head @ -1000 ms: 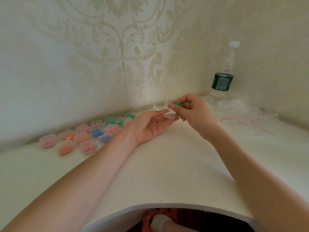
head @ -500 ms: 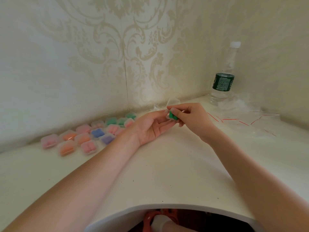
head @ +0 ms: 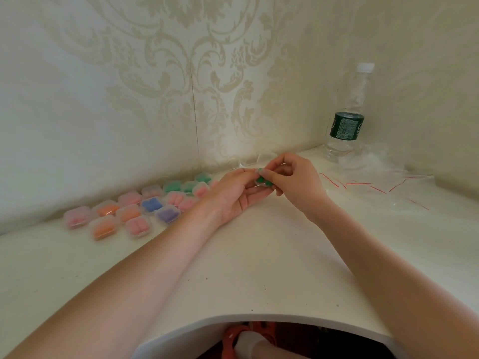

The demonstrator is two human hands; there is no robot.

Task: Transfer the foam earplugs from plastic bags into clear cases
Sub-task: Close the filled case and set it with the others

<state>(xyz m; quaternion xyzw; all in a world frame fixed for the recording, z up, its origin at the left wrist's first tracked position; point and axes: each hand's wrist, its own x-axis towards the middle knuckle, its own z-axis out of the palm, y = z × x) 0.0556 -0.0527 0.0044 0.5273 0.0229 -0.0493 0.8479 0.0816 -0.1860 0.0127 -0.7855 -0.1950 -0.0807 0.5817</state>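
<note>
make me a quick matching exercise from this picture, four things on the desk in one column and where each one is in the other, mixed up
Things:
1. water bottle
2. filled cases
3. empty plastic bags
4. green earplugs

Places:
A. between the fingertips of both hands
B. upright in the far right corner
C. grouped along the wall on the left
D. lying flat on the right, in front of the bottle

Pairs: 1-B, 2-C, 3-D, 4-A

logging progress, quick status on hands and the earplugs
Left hand cradles clear case. Right hand pinches green earplugs into it. Nothing in the way.
</note>
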